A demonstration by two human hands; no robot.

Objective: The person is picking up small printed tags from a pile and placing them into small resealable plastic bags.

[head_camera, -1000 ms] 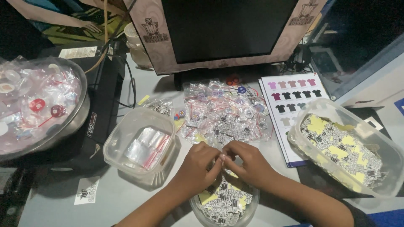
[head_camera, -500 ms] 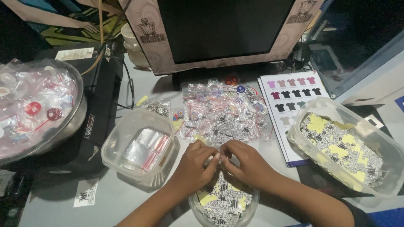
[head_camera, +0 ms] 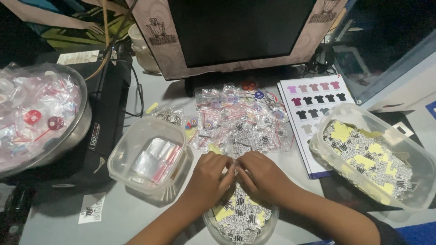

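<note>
Stickers in the round bowl (head_camera: 240,222), bottom centre, are lying under the left hand (head_camera: 208,178) and right hand (head_camera: 262,178); both are pinching something small I cannot make out, which could slip into the pile.

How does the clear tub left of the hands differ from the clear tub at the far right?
The left tub is smaller and squarer; the right tub is longer and larger. The left tub holds a small stack of clear little bags with bare floor around them; the right tub is nearly covered with black-and-white and yellow stickers. Both are clear plastic, lidless and upright on the desk.
</note>
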